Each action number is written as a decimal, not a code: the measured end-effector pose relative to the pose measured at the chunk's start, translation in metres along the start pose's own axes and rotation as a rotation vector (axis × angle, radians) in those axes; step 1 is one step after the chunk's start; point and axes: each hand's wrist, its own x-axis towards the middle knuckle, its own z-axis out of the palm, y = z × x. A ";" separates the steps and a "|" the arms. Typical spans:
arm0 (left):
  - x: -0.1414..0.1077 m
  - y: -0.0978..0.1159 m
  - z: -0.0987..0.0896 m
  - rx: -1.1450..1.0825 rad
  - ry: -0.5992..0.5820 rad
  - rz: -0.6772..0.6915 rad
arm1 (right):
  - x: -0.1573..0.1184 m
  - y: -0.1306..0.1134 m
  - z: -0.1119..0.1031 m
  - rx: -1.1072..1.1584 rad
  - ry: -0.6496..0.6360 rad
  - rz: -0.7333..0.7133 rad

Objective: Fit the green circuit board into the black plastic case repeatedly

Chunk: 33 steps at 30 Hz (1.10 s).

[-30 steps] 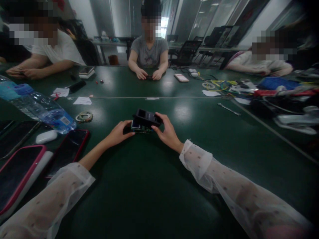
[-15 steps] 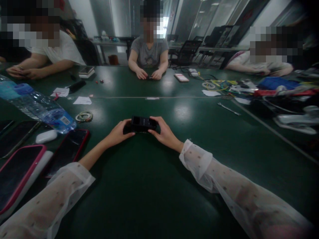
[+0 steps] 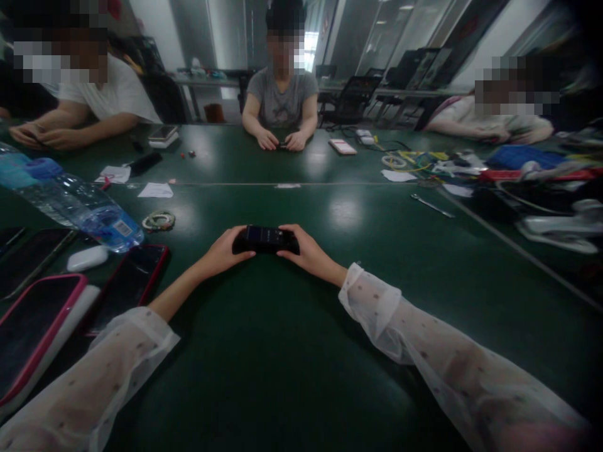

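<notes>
At the middle of the dark green table I hold a small black box-shaped object [image 3: 266, 238] level, long side across. Small pale marks show on its upper face; I cannot make out its exact kind. My left hand [image 3: 230, 243] is closed around its left end, with the thumb along the near edge. My right hand [image 3: 304, 246] grips the opposite end, fingers on top and thumb at the near side. Both hands rest low, close to the tabletop. The fingers behind the object are partly hidden.
A water bottle [image 3: 89, 204], a beaded bracelet [image 3: 159, 220], a white case [image 3: 88, 258] and several phones, one red-edged [image 3: 127, 285], lie left. A wrench [image 3: 432, 206] and tangled cables [image 3: 419, 160] are on the right. Several people sit around the table.
The black object's top part, which stood higher and tilted, now sits lower and flatter between my hands. My right fingers have come down slightly with it. My left hand has barely moved.
</notes>
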 end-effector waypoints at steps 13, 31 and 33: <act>0.000 0.006 -0.003 -0.011 -0.026 -0.001 | -0.002 -0.002 -0.002 -0.057 -0.002 -0.053; 0.000 0.003 -0.001 0.034 -0.016 -0.026 | -0.001 0.001 0.000 0.061 0.001 0.053; 0.000 0.005 -0.002 0.034 -0.019 -0.028 | -0.001 0.001 0.000 0.063 0.004 0.055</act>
